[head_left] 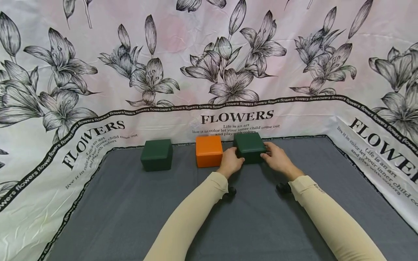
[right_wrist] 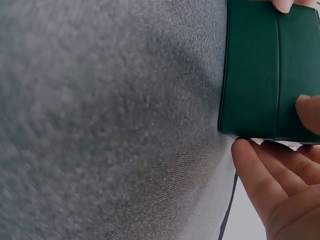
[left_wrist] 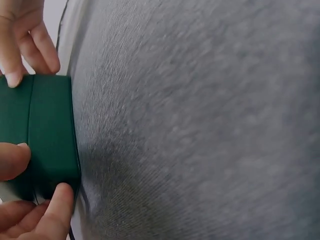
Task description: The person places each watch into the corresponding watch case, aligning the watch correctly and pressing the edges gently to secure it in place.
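Observation:
A dark green lidded box [head_left: 249, 148] with a smooth, leather-like surface stands at the back of the grey cloth, between both hands. My left hand [head_left: 231, 162] holds its left side, thumb on the front face and fingers around the side. On the opposite side my right hand [head_left: 278, 159] grips it the same way. The left wrist view shows the seam of the green box [left_wrist: 52, 130] running across its front, with the left fingers [left_wrist: 57, 212] against its edge. In the right wrist view the right fingers [right_wrist: 260, 172] touch the side of the box [right_wrist: 252, 70].
An orange box [head_left: 209, 152] stands just left of my left hand. Farther left is another dark green box [head_left: 157, 156]. Behind them rises a white and pink cloth backdrop [head_left: 173, 125] with printed flowers, bordering the grey cloth [head_left: 130, 214].

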The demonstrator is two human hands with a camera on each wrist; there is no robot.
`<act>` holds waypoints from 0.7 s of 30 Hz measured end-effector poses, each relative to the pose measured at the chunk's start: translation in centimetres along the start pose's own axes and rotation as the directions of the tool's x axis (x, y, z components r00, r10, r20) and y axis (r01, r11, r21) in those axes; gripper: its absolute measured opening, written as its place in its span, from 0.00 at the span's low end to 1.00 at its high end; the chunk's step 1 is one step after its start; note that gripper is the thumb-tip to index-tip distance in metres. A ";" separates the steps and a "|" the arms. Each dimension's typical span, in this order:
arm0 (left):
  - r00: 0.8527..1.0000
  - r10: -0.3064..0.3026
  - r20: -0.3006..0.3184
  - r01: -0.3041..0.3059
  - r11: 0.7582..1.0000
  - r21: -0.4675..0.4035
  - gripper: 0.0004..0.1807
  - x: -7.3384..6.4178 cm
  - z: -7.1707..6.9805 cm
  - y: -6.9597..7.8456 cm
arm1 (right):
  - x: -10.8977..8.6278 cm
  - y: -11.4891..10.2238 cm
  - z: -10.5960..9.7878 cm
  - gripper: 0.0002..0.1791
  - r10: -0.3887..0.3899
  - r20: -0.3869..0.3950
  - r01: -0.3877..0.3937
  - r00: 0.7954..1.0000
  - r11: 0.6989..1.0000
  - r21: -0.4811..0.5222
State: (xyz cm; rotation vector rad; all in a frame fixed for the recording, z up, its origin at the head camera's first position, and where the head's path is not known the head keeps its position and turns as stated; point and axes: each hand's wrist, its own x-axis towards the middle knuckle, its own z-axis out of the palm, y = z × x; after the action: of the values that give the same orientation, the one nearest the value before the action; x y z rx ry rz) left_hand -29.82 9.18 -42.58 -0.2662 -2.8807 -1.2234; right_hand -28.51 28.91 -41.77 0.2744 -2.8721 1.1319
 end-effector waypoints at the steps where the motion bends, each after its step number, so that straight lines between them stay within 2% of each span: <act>1: 1.000 -0.002 0.002 0.002 1.000 -0.003 0.28 -0.2 0.0 0.0 | -0.1 -0.1 0.0 0.32 0.006 0.000 -0.006 1.000 1.000 0.004; 4: 1.000 -0.002 0.031 0.002 1.000 -0.007 0.30 -1.1 0.0 0.1 | -0.7 -0.4 0.0 0.34 0.033 -0.002 -0.033 0.999 0.999 0.013; 6: 0.998 0.022 0.063 -0.022 1.000 -0.006 0.31 -1.8 -0.2 0.2 | -1.3 -0.7 -0.1 0.36 0.065 -0.007 -0.065 0.998 0.998 0.019; 11: 0.981 0.149 0.126 -0.155 0.987 0.040 0.32 -3.8 -1.4 0.2 | -3.1 -1.9 -0.7 0.39 0.099 -0.025 -0.100 0.995 0.995 -0.015; 15: 0.964 0.233 0.129 -0.247 0.963 0.107 0.29 -5.4 -3.0 -0.5 | -4.4 -2.7 -1.1 0.37 0.054 -0.032 -0.056 0.998 0.997 -0.051; 21: 0.945 0.306 0.118 -0.326 0.916 0.234 0.27 -7.9 -5.8 -1.7 | -5.8 -3.7 -1.1 0.36 -0.069 -0.012 0.069 0.998 0.997 -0.036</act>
State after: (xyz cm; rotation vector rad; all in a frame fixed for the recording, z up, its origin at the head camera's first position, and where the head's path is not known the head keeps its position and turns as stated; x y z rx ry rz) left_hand -22.65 2.65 -40.30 -0.7556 -2.8612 -0.8038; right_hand -22.18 27.81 -39.08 0.3601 -2.8446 1.0655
